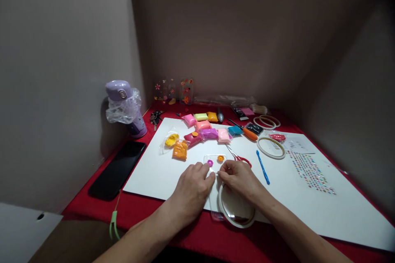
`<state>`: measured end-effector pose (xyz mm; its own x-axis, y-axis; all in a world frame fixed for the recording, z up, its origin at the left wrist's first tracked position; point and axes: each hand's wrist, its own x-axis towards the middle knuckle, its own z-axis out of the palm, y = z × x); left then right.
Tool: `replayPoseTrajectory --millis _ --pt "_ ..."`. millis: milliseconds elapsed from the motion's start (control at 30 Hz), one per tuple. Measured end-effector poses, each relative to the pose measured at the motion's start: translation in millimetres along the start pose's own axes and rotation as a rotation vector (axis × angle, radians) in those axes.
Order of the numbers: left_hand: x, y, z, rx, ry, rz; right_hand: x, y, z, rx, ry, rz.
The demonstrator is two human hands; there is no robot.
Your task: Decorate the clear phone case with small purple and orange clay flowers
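Fingers of my left hand [195,187] lie bent over the left side of a clear phone case [215,215] on the white board. My right hand [239,177] is closed in a pinch over the case; what its fingertips hold is too small to name. Just beyond my fingers, a purple clay flower [210,163] and an orange clay flower [220,158] sit on the case's far end. A roll of white-edged tape [237,227] rests partly over the case, below my right hand. Red-handled scissors [246,162] lie just past my right hand.
Colourful clay packets [210,133] lie behind the case. To the right are a blue tool [263,167], another tape roll [271,157] and gem stickers [311,172]. A black phone [117,170] and purple bottle [137,127] stand left. Decorated clear cases [187,90] lean at the back wall.
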<state>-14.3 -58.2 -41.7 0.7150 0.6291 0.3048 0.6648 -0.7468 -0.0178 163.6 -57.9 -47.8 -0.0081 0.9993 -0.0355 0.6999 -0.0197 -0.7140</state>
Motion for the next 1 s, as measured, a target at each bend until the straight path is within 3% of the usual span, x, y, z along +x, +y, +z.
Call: replayPoseTrajectory --millis 433,767,1000 --pt "1.2 1.1 -6.4 0.048 -0.080 0.066 -2.9 -4.6 -2.1 -0.004 -0.013 -0.022" --pt "-4.2 -1.4 2.2 -0.003 0.007 0.044 -2.9 -2.8 -2.2 0.003 -0.018 -0.019" --pt "-3.1 -0.3 0.9 -0.003 0.006 0.041 -3.0 -1.8 -1.6 0.006 -0.018 -0.026"
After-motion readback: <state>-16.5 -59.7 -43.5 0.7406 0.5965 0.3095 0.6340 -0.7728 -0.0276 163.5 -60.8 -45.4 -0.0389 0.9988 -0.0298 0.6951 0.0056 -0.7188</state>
